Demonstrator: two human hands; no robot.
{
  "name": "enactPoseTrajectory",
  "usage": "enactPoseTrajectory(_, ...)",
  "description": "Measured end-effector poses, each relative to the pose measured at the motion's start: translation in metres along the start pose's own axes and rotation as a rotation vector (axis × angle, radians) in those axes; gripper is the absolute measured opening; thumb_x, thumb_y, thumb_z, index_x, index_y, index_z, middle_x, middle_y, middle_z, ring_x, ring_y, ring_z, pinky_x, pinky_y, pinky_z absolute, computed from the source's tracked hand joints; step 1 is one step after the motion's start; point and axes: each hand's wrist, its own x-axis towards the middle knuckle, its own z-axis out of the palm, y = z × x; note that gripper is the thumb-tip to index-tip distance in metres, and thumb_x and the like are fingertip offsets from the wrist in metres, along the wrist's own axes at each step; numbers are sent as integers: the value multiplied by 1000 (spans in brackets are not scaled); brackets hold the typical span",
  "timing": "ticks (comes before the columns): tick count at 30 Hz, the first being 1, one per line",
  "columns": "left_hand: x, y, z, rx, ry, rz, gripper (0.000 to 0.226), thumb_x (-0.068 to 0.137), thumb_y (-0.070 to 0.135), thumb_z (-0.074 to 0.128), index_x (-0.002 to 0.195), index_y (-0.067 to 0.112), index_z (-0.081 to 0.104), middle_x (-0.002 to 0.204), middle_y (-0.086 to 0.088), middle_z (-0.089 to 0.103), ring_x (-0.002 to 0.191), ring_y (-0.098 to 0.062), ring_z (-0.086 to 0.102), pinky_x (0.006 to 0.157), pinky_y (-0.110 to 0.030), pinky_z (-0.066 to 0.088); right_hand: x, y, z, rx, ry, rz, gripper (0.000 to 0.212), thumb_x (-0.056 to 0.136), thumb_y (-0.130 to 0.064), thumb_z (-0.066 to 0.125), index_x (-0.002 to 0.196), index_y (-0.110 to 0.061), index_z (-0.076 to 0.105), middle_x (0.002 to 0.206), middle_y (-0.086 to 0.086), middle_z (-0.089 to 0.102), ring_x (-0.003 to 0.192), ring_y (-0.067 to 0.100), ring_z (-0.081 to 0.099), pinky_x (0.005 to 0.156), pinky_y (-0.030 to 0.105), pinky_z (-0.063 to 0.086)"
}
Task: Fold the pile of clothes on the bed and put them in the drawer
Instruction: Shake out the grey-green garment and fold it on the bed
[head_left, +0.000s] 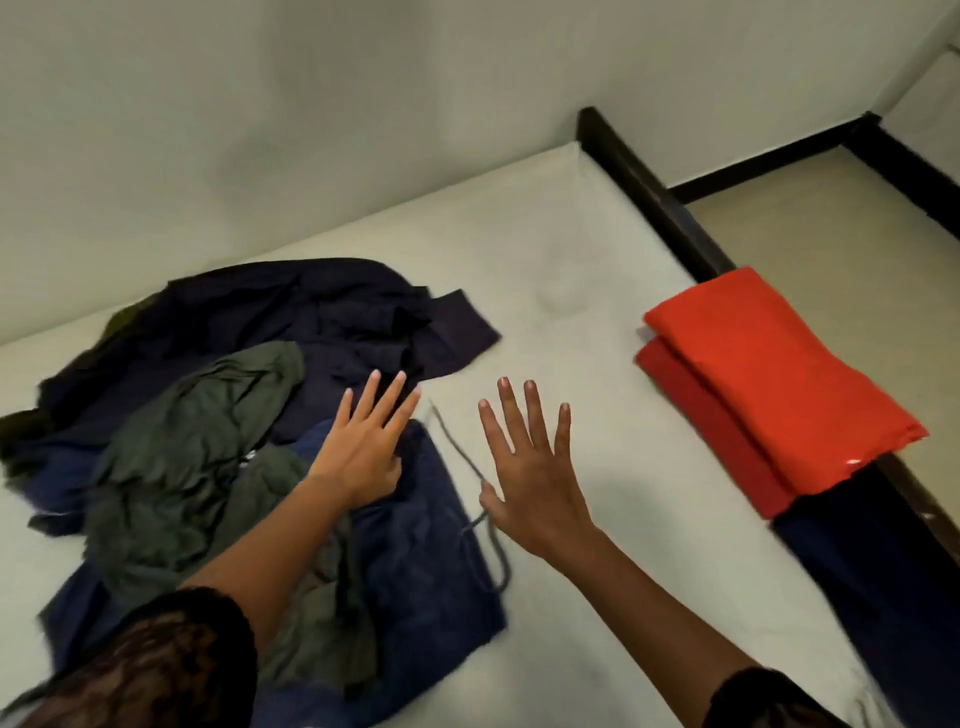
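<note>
Pile (208, 415) sprawls unfolded at nine o'clock on the bed (545, 249). Left hand (363, 447) rests on it, fingers spread; right hand (535, 483) just beside, fingers splayed too, holding nothing, by a grey cord (457, 441) (touching? can't tell). Folded red stack (769, 379) sits at three o'clock.

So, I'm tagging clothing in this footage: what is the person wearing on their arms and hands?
Both arms have black sleeves with a lacy, patterned texture. The left sleeve ends near the elbow, and the right sleeve shows only at the bottom edge. Below them the arms are bare. The left hand and right hand show no gloves, rings, watch or bracelets.
</note>
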Motion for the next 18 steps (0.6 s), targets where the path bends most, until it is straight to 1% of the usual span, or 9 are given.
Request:
enactPoseTrajectory(4, -49, -49, 34, -53, -96, -176, 105, 81, 66, 50, 134, 23, -30, 150, -1, -31, 139, -32, -26, 109, -62, -1, 3, -58, 31, 4, -55, -53, 94, 69, -54, 64, 145, -10, 29, 154, 17, 22, 141, 38, 15, 107, 62, 23)
enactPoseTrajectory(7, -72, -70, 60, -134, -160, -225, 112, 71, 76, 52, 133, 33, -31, 141, 6, -38, 139, -36, -26, 105, -68, 3, 3, -100, 60, 21, -138, -84, 99, 68, -67, 54, 145, -11, 29, 154, 16, 21, 141, 36, 13, 109, 61, 17)
enactPoseTrajectory(10, -89, -83, 89, -195, -222, -280, 110, 74, 74, 52, 135, 37, -31, 141, 8, -40, 137, -36, -29, 105, -68, 7, 2, -137, 80, 29, -231, -103, 109, 66, -81, 41, 149, -13, 19, 155, 16, 15, 143, 36, 7, 106, 60, 10)
enactPoseTrajectory(13, -100, -82, 110, -230, -166, -306, 91, 91, 52, 48, 143, 30, -23, 152, -1, -31, 140, -37, -21, 111, -60, 12, -4, -164, 93, -38, -359, -151, 108, 75, -80, 41, 145, -21, -18, 150, 11, -29, 136, 33, -30, 107, 60, -15)
enactPoseTrajectory(14, -103, -81, 113, -219, -140, -291, 85, 96, 40, 46, 143, 27, -22, 153, -4, -27, 141, -38, -19, 113, -57, 15, -7, -171, 94, -49, -399, -143, 104, 78, -76, 42, 144, -24, -19, 146, 10, -35, 133, 32, -35, 105, 61, -19)
enactPoseTrajectory(15, -105, -81, 115, -217, -113, -271, 79, 98, 28, 43, 144, 23, -21, 154, -7, -24, 141, -38, -17, 113, -51, 20, -11, -177, 96, -49, -396, -132, 97, 81, -72, 44, 147, -27, -11, 146, 11, -34, 133, 33, -34, 105, 61, -19)
enactPoseTrajectory(16, -107, -83, 116, -240, -85, -254, 75, 98, 17, 41, 147, 22, -16, 155, -7, -21, 142, -36, -15, 111, -45, 27, -14, -181, 97, -34, -367, -129, 88, 82, -67, 49, 149, -31, 6, 150, 13, -24, 137, 35, -25, 106, 61, -14)
enactPoseTrajectory(17, -111, -86, 115, -285, -47, -253, 71, 97, 7, 39, 150, 20, -7, 157, -6, -15, 143, -34, -11, 106, -40, 35, -17, -187, 97, -22, -332, -120, 76, 80, -61, 58, 145, -34, 30, 155, 15, -4, 142, 37, -8, 107, 62, -5)
enactPoseTrajectory(18, -113, -89, 112, -351, -4, -268, 65, 95, 2, 37, 151, 17, 7, 158, -6, -4, 145, -31, -4, 101, -37, 39, -19, -192, 95, -3, -290, -120, 59, 78, -53, 66, 132, -34, 52, 154, 16, 19, 141, 39, 14, 106, 62, 5)
